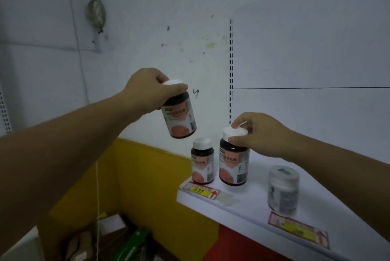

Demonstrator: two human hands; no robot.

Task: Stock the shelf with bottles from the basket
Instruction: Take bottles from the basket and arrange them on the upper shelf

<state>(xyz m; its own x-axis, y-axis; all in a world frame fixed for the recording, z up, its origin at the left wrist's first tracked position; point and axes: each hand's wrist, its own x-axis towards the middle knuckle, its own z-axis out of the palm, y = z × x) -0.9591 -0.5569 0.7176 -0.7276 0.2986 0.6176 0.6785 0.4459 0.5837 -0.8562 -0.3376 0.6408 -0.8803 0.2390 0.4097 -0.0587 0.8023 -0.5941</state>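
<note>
Left hand [147, 89] grips a white-capped dark pill bottle [179, 116] by its cap, in the air at ten o'clock from the white shelf [242, 203]. Right hand [261, 134] pinches the cap of a matching bottle [233, 160] at the shelf's left end, beside a third bottle [202, 160] at its nine o'clock.

Glossy dark bottles [233, 161], smooth white shelf [249, 203].

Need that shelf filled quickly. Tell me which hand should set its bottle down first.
Right. The right hand holds its dark bottle by the cap just above the shelf; the left hand holds its bottle higher, left of the shelf edge.
</note>
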